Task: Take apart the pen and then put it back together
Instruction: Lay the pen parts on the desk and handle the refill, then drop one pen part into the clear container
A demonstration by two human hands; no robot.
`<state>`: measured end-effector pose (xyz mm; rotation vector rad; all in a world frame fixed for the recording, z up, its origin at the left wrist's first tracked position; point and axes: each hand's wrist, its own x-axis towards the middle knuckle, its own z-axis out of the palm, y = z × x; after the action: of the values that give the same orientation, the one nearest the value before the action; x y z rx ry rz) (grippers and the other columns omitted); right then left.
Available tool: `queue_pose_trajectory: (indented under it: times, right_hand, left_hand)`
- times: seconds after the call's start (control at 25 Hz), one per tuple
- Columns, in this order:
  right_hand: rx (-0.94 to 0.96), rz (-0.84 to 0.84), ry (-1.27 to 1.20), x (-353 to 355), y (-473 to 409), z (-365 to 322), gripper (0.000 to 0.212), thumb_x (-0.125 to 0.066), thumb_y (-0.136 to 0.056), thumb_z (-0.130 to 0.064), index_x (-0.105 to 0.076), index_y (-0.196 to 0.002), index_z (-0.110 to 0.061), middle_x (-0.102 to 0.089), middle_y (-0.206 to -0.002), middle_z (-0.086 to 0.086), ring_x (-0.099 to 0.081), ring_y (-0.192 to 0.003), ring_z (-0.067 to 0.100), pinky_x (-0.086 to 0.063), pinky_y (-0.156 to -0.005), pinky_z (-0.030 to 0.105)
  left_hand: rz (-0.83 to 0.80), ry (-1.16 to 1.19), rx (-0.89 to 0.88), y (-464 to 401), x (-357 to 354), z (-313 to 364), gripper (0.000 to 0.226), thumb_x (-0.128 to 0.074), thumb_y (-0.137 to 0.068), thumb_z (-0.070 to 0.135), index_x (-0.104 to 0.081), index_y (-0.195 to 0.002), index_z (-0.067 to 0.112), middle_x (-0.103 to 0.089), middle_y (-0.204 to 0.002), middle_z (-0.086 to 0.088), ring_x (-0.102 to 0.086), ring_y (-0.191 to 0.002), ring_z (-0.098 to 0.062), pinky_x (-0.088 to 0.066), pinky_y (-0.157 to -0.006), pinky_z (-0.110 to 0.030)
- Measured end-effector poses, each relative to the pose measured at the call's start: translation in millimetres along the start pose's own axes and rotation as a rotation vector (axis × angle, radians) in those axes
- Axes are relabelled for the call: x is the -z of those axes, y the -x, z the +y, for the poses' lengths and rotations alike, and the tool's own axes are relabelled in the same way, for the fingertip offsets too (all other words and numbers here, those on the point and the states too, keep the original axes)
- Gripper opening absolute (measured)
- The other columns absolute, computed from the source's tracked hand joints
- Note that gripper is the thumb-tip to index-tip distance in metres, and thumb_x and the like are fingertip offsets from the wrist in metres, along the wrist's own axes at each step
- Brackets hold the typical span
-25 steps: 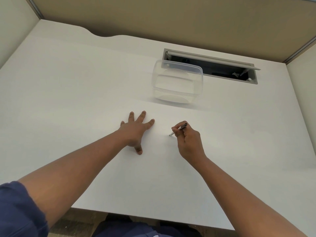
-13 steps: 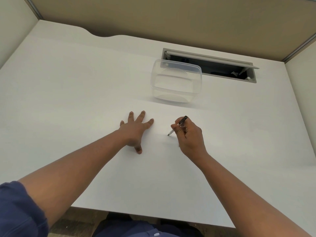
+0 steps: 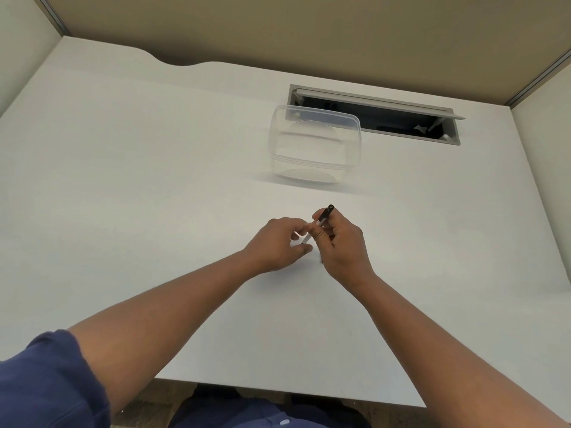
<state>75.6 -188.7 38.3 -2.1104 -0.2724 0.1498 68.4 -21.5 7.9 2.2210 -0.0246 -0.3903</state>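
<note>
Black-capped, the pen [image 3: 318, 223] slants above the white desk [image 3: 123, 180], pinched in the right hand [image 3: 343, 245]; the left hand [image 3: 278, 245] curls beside it, fingertips closing on its lower end.

Dark blue short sleeve [image 3: 46, 378] on left arm, bare forearms, blue garment with white button [image 3: 285, 422]
</note>
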Motion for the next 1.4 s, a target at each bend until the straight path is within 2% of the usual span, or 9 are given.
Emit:
queue_pose_trajectory:
  times: [0.16, 0.44, 0.56, 0.72, 0.92, 1.08, 1.24, 1.32, 1.4]
  right_hand:
    - [0.000, -0.004, -0.005, 0, 2, 3, 0.005, -0.061, -0.099, -0.032, -0.057, -0.099, -0.028, -0.069, -0.081, -0.007, -0.060, -0.059, 0.010, -0.054, -0.062, 0.039]
    - [-0.026, -0.015, -0.035, 0, 4, 0, 0.013, -0.061, -0.099, -0.032, -0.061, -0.106, -0.021, -0.069, -0.091, -0.009, -0.066, -0.078, 0.010, -0.054, -0.070, 0.031]
    - [-0.079, -0.021, -0.042, -1, 8, 5, 0.024, -0.057, -0.101, -0.028, -0.058, -0.124, -0.023, -0.068, -0.097, -0.015, -0.065, -0.085, 0.008, -0.053, -0.078, 0.029]
    - [-0.134, -0.075, 0.070, -6, 14, 15, 0.032, -0.058, -0.095, -0.021, -0.059, -0.127, -0.022, -0.064, -0.100, -0.016, -0.063, -0.085, 0.003, -0.053, -0.085, 0.034]
    - [-0.089, -0.139, 0.180, -14, 16, 19, 0.023, -0.069, -0.093, -0.029, -0.069, -0.114, -0.020, -0.066, -0.094, -0.006, -0.058, -0.076, 0.004, -0.050, -0.076, 0.026]
    - [-0.073, -0.105, 0.210, -18, 16, 17, 0.014, -0.070, -0.092, -0.029, -0.073, -0.101, -0.018, -0.062, -0.078, -0.004, -0.055, -0.073, 0.014, -0.048, -0.071, 0.032]
    - [-0.072, -0.084, 0.207, -17, 18, 14, 0.014, -0.066, -0.095, -0.022, -0.073, -0.088, -0.013, -0.064, -0.072, 0.002, -0.058, -0.071, 0.021, -0.050, -0.067, 0.038]
    - [-0.080, -0.081, 0.227, -15, 19, 14, 0.017, -0.064, -0.096, -0.022, -0.071, -0.084, -0.011, -0.063, -0.070, 0.005, -0.057, -0.070, 0.023, -0.050, -0.066, 0.040]
    - [-0.090, -0.097, 0.259, -13, 20, 16, 0.020, -0.063, -0.096, -0.023, -0.069, -0.083, -0.010, -0.062, -0.071, 0.005, -0.056, -0.070, 0.023, -0.049, -0.067, 0.041]
  left_hand:
    - [0.023, 0.010, -0.061, 2, -4, 2, 0.014, -0.069, -0.087, 0.027, -0.071, -0.101, 0.025, -0.069, -0.098, 0.008, -0.065, -0.090, -0.009, -0.057, -0.083, -0.039]
    - [0.024, 0.082, -0.046, 4, -2, 5, 0.012, -0.060, -0.092, 0.019, -0.068, -0.088, 0.027, -0.071, -0.096, 0.008, -0.071, -0.081, -0.015, -0.058, -0.076, -0.036]
    - [0.056, 0.270, 0.066, 5, -2, 7, 0.006, -0.064, -0.093, 0.020, -0.070, -0.094, 0.022, -0.074, -0.094, 0.008, -0.074, -0.079, -0.013, -0.057, -0.072, -0.028]
    - [0.100, 0.687, 0.248, 6, 2, 6, 0.013, -0.068, -0.091, 0.007, -0.068, -0.104, 0.006, -0.070, -0.094, -0.008, -0.076, -0.088, -0.027, -0.062, -0.085, -0.037]
    - [0.059, 1.015, 0.394, 11, 5, 6, 0.018, -0.069, -0.090, 0.004, -0.066, -0.108, 0.003, -0.069, -0.089, -0.010, -0.072, -0.086, -0.024, -0.060, -0.085, -0.034]
    - [0.048, 1.107, 0.436, 15, 3, 5, 0.013, -0.070, -0.091, 0.005, -0.068, -0.103, 0.006, -0.070, -0.088, -0.010, -0.070, -0.085, -0.022, -0.060, -0.078, -0.029]
    - [-0.011, 0.880, 0.471, 21, 7, 6, 0.023, -0.074, -0.090, 0.026, -0.069, -0.102, 0.008, -0.076, -0.098, -0.009, -0.073, -0.084, -0.018, -0.056, -0.074, -0.029]
    - [-0.003, 0.479, 0.448, 25, 12, 9, 0.039, -0.071, -0.087, 0.046, -0.069, -0.093, 0.008, -0.076, -0.089, -0.004, -0.072, -0.073, -0.015, -0.053, -0.065, -0.029]
    - [0.163, -0.050, 0.242, 31, 16, 8, 0.040, -0.064, -0.087, 0.052, -0.062, -0.078, 0.014, -0.066, -0.070, 0.004, -0.064, -0.065, -0.017, -0.047, -0.059, -0.030]
